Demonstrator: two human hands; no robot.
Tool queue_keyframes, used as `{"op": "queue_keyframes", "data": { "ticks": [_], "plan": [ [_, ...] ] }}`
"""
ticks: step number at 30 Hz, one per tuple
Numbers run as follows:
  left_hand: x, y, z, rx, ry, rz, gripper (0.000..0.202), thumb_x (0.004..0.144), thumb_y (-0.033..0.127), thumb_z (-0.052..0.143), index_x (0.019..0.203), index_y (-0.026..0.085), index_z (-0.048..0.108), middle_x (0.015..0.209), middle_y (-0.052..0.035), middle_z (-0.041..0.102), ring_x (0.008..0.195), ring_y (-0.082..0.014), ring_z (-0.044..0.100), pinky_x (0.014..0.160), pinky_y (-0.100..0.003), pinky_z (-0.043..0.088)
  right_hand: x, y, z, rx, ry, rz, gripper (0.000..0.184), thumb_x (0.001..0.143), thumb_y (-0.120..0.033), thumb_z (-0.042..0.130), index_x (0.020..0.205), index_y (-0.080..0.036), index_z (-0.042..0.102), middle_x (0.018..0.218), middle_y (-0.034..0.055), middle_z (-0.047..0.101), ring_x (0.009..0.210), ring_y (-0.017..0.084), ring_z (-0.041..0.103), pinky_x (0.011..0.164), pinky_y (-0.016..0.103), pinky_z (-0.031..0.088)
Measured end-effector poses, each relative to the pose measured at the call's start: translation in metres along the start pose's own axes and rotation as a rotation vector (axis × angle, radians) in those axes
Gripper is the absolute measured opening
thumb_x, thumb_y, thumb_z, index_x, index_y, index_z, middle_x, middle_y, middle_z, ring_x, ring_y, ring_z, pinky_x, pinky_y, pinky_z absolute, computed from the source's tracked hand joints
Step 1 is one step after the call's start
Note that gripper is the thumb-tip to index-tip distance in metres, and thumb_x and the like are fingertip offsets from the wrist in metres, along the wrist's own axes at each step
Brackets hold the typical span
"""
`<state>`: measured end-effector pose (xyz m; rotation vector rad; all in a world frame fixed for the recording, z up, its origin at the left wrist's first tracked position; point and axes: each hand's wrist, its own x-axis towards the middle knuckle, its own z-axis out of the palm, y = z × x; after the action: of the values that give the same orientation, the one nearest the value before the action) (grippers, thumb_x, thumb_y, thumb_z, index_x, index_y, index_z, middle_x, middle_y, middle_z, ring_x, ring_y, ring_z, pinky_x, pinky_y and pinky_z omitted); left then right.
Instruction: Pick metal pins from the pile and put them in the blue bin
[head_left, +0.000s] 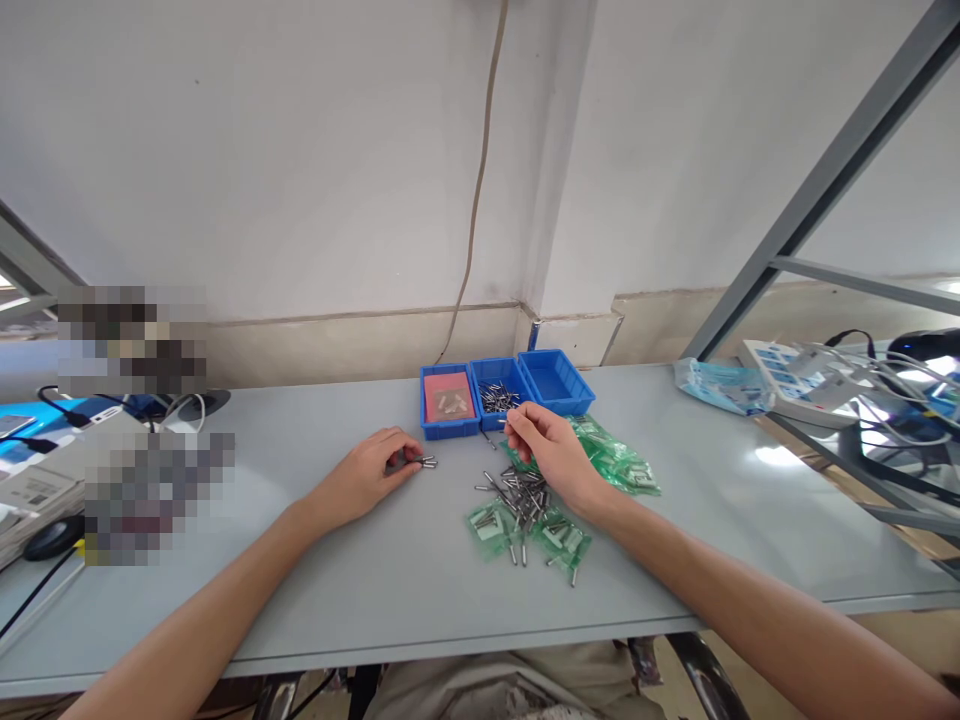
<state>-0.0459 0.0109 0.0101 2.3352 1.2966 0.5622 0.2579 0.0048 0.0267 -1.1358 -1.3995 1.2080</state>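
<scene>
Indoors, a left hand (377, 467) pinches metal pins (428, 462) at a grey table (360, 590) while the right hand (553, 448), fingertips narrowed, grips another pin (502, 421) near the middle blue bin (496, 369).

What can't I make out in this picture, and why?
Head view:
Metal pins at the left hand: partly hidden by its fingers.
Tiny item at the right hand: too small to identify.
Writing, if any, on green packets: too small.
Black object at right: cut off by the edge.
</scene>
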Motion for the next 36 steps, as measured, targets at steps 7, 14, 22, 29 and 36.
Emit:
{"op": "queue_keyframes", "data": {
  "ticks": [7, 14, 22, 29, 36],
  "plan": [
    [0.0019, -0.0024, 0.0008, 0.034, 0.037, -0.068, 0.025, 0.101, 0.048, 0.058, 0.100, 0.024, 0.066, 0.095, -0.0032, 0.066, 0.087, -0.0221, 0.059, 0.080, -0.036, 0.047, 0.0002, -0.0002, 0.0006, 0.006, -0.001, 0.000, 0.041, 0.096, -0.060, 0.062, 0.080, -0.022, 0.059, 0.074, -0.0011, 0.059, 0.062, 0.013, 0.047, 0.057, 0.028, 0.038],
    [0.0019, -0.0045, 0.0019, 0.036, 0.063, -0.063, 0.024, 0.101, 0.048, 0.060, 0.100, 0.025, 0.067, 0.102, -0.0038, 0.067, 0.094, -0.0241, 0.059, 0.084, -0.037, 0.047, 0.0003, 0.0004, 0.0007, 0.009, 0.003, 0.001, 0.041, 0.096, -0.061, 0.062, 0.080, -0.022, 0.059, 0.074, -0.0009, 0.059, 0.062, 0.013, 0.047, 0.057, 0.028, 0.038],
    [0.0028, -0.0033, 0.0030, 0.037, 0.052, -0.010, 0.031, 0.104, 0.050, 0.053, 0.096, 0.025, 0.069, 0.100, -0.0044, 0.067, 0.095, -0.0246, 0.059, 0.085, -0.038, 0.048, -0.0001, 0.0005, 0.0003, 0.004, 0.005, 0.006, 0.043, 0.094, -0.063, 0.062, 0.080, -0.022, 0.060, 0.074, -0.0007, 0.059, 0.062, 0.014, 0.047, 0.056, 0.028, 0.038],
    [0.0018, -0.0012, 0.0008, 0.022, 0.009, -0.008, 0.029, 0.106, 0.047, 0.051, 0.097, 0.024, 0.066, 0.101, -0.0046, 0.067, 0.098, -0.0256, 0.056, 0.086, -0.039, 0.047, 0.0001, 0.0011, 0.0007, 0.006, 0.007, 0.011, 0.042, 0.094, -0.062, 0.062, 0.080, -0.022, 0.059, 0.074, -0.0004, 0.059, 0.062, 0.014, 0.047, 0.057, 0.028, 0.039],
    [0.0000, 0.0010, 0.0032, 0.013, -0.003, -0.009, 0.033, 0.107, 0.049, 0.046, 0.096, 0.022, 0.063, 0.099, -0.0058, 0.065, 0.097, -0.0261, 0.054, 0.085, -0.040, 0.047, 0.0010, 0.0027, 0.0012, 0.013, 0.007, 0.006, 0.044, 0.093, -0.064, 0.063, 0.080, -0.023, 0.059, 0.074, -0.0010, 0.059, 0.061, 0.013, 0.047, 0.056, 0.028, 0.038]
  ]
}}
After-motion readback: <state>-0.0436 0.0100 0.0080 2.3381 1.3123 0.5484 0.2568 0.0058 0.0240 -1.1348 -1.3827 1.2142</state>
